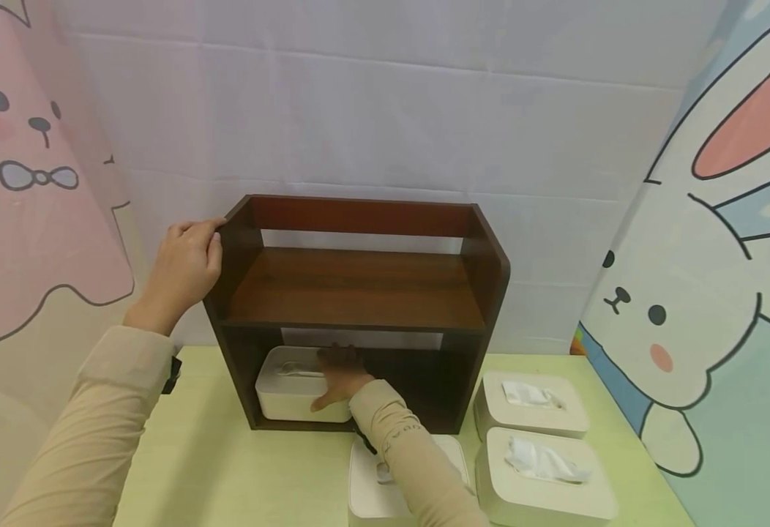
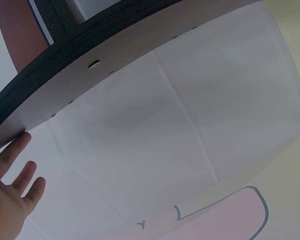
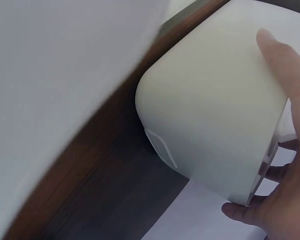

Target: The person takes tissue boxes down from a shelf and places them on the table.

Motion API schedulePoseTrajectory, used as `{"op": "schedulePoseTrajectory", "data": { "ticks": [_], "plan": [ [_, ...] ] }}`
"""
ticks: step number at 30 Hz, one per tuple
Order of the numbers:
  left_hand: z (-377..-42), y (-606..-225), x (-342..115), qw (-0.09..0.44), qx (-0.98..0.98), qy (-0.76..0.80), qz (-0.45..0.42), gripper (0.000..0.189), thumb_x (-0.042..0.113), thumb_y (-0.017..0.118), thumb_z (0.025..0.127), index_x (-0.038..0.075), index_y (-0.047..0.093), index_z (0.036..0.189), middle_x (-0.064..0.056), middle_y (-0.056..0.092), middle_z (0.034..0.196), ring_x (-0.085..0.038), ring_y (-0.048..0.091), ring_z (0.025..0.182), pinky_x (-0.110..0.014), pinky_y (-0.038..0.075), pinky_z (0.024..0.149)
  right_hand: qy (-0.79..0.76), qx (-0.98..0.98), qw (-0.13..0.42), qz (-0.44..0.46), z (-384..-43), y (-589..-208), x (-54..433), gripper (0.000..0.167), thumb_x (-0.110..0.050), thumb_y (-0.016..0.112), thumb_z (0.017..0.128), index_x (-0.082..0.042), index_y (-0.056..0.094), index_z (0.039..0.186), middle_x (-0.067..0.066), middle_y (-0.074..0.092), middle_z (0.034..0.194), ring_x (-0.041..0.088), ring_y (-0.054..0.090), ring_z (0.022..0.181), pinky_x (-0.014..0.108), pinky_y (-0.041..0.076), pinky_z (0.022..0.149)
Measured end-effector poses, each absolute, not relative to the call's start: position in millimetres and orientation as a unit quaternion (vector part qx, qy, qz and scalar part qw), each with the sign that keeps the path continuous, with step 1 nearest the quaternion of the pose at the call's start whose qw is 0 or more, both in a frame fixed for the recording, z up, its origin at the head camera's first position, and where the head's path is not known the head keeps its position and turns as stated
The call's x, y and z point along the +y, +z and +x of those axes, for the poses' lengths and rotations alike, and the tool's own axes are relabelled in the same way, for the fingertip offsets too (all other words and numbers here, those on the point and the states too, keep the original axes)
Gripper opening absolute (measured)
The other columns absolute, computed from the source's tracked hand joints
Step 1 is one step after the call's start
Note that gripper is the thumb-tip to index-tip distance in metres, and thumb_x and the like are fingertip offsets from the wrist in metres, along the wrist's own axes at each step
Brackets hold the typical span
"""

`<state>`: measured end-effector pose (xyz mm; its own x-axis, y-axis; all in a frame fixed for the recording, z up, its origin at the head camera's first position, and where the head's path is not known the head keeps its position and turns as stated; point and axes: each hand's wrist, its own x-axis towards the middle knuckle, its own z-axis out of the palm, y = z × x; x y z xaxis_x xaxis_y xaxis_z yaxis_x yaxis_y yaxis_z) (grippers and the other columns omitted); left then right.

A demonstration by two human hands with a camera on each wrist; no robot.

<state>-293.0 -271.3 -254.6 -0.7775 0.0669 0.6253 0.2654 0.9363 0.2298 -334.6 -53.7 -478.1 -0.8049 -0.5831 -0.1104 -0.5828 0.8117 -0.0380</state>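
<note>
A small dark brown two-tier shelf [image 1: 359,289] stands against the back curtain. My left hand [image 1: 187,263] rests at the top of its left side panel; in the left wrist view, the visible fingers [image 2: 15,150] are fairly straight, one touching the panel's edge. A white tissue box [image 1: 286,395] sits at the left of the lower compartment. My right hand [image 1: 342,373] grips this box, thumb on its front face and fingers over the top, as the right wrist view [image 3: 285,165] shows. The slot is partly hidden by that hand.
Another white tissue box [image 1: 365,498] stands before the shelf, partly under the right forearm. Two more, a rear box [image 1: 490,410] and a nearer box [image 1: 550,505], with tissues poking out, are at the right on the light green table [image 1: 227,483].
</note>
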Motion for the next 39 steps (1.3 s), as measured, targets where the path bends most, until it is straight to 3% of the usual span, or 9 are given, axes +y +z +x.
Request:
{"op": "schedulePoseTrajectory", "data": {
  "ticks": [7,28,39],
  "plan": [
    [-292.9,-253.8,-270.7,0.325,-0.928,-0.161,-0.089,0.037,0.015,0.031,0.096,-0.001,0.053,0.122,-0.024,0.057,0.118,-0.047,0.043,0.109,-0.059,0.031,0.092,0.017,0.947,0.049,-0.316,-335.2,-475.7,-56.3,0.104,-0.066,0.071,0.059,-0.019,0.029,0.142,0.004,0.039,0.142,0.027,0.033,0.133,0.045,0.033,0.105],
    [-292.3,-255.0,-273.2,0.337,-0.923,-0.157,-0.095,0.036,0.013,0.033,0.095,-0.002,0.054,0.120,-0.024,0.059,0.115,-0.048,0.045,0.106,-0.061,0.033,0.091,0.034,0.937,-0.011,-0.347,-322.9,-475.5,-52.1,0.096,-0.074,0.062,0.060,-0.025,0.036,0.139,0.003,0.046,0.137,0.031,0.041,0.126,0.050,0.041,0.097],
    [-291.6,-253.4,-273.5,0.336,-0.924,-0.158,-0.098,0.036,0.013,0.033,0.095,-0.003,0.054,0.119,-0.024,0.059,0.116,-0.047,0.045,0.107,-0.059,0.032,0.093,0.012,0.934,0.001,-0.357,-308.5,-463.4,-45.5,0.094,-0.070,0.063,0.064,-0.022,0.036,0.139,0.003,0.040,0.143,0.032,0.031,0.134,0.052,0.033,0.104]
  ]
}}
